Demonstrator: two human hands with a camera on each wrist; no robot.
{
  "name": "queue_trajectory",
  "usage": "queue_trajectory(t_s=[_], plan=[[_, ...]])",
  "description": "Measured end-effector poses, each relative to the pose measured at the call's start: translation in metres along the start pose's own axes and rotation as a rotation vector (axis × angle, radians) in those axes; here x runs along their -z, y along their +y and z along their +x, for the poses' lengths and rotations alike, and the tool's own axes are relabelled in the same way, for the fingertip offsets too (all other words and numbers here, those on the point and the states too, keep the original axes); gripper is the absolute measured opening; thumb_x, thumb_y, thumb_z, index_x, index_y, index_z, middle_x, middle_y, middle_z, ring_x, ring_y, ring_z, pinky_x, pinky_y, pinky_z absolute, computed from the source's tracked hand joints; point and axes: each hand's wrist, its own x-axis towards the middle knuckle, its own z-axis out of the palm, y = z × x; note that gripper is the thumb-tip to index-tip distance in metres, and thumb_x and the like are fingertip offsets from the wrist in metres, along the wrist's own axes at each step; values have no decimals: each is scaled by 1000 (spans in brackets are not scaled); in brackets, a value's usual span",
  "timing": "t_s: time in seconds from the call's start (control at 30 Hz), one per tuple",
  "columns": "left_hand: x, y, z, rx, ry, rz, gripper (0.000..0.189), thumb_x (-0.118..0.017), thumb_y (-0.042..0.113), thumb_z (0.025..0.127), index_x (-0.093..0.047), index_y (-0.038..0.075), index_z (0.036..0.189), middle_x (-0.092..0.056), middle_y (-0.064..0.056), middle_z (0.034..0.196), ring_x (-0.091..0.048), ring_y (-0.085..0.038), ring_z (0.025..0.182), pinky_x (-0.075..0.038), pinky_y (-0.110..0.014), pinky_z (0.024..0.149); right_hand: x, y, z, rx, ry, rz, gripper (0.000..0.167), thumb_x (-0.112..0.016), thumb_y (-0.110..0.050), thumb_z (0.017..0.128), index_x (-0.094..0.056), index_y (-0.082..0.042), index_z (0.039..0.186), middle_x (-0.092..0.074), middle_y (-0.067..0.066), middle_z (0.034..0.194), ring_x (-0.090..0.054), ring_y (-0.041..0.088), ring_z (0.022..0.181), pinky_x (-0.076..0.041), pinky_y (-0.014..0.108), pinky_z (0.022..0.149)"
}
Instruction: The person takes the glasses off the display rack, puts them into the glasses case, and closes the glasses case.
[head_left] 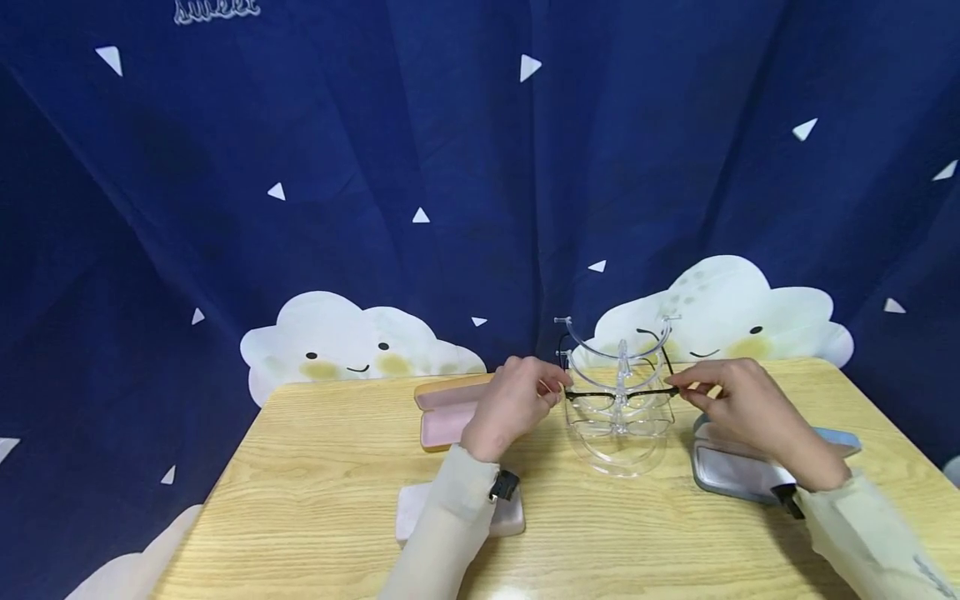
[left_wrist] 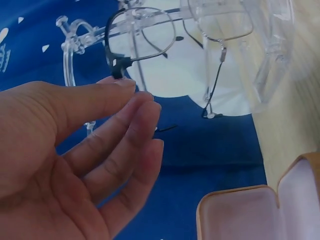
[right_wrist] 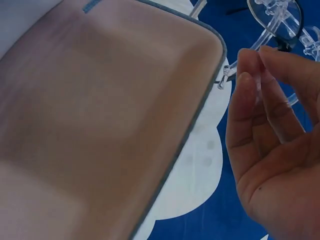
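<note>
A pair of black half-rimmed glasses [head_left: 651,393] is at the upper part of a clear plastic display stand [head_left: 622,367], its temples pointing toward the back. My left hand [head_left: 513,404] pinches the frame's left end near the hinge with thumb and fingertips. At the opposite end, my right hand [head_left: 742,404] pinches the right corner; the right wrist view shows thumb and index finger [right_wrist: 272,55] meeting there. Lower on the stand sits a second pair of glasses with thin metal rims [head_left: 592,429]. Whether the black glasses rest on the stand's arm, I cannot tell.
An orange case with pink lining [head_left: 444,427] lies open behind my left forearm. Partly under that sleeve is a pale case [head_left: 508,518]. A blue-grey case [head_left: 731,475] stands open beneath my right wrist. Behind the wooden table [head_left: 315,483] hangs a dark blue curtain [head_left: 450,150].
</note>
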Motion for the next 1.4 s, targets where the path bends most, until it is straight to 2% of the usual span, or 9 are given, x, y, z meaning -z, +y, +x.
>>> queue_trajectory(t_s=[0.17,0.37,0.57,0.83,1.0,1.23,1.4], plan=[[-5,-1,0,-27,29,29,22,-78,4,87,-84,20,101,-81,9,90,-72,-3,86,-54,-20,76,-5,0,-1,5,12,16,34,-82,10,76,-84,-16,98,-82,0,90,-60,-10,74,-48,8,57],[-7,-3,0,-32,49,32,19,-80,4,88,-83,17,102,-80,8,87,-73,-1,83,-55,-19,77,-6,-1,1,-15,4,11,35,-83,7,77,-85,-19,99,-82,-1,92,-60,-9,73,-48,9,58],[-8,-4,-1,-48,72,60,18,-80,5,87,-84,19,98,-79,11,85,-70,-1,82,-54,-18,74,-6,-1,2,-30,-10,2,32,-84,7,77,-85,-17,98,-83,2,93,-61,-9,74,-48,9,57],[-6,-2,-1,-93,71,77,16,-78,9,91,-84,21,98,-81,11,93,-74,-7,92,-58,-24,80,1,-2,0,13,40,-10,31,-86,4,76,-84,-19,96,-82,0,90,-61,-10,69,-48,8,57],[-2,-2,-2,-118,62,72,15,-78,10,91,-84,21,100,-81,11,95,-74,-4,90,-57,-21,78,7,-4,0,42,44,-2,32,-86,6,74,-84,-19,95,-82,1,86,-57,-12,65,-46,8,55],[6,-3,-7,-189,101,37,15,-80,13,90,-84,20,103,-82,7,101,-76,-6,94,-60,-23,85,14,-11,2,82,78,-2,35,-87,9,71,-84,-15,96,-82,1,85,-60,-11,68,-47,7,56],[8,-5,-11,-276,164,68,15,-79,14,92,-84,19,105,-82,7,101,-76,-7,94,-60,-26,87,19,-17,3,119,123,-3,39,-86,12,69,-83,-14,98,-81,0,86,-60,-14,72,-49,6,58]])
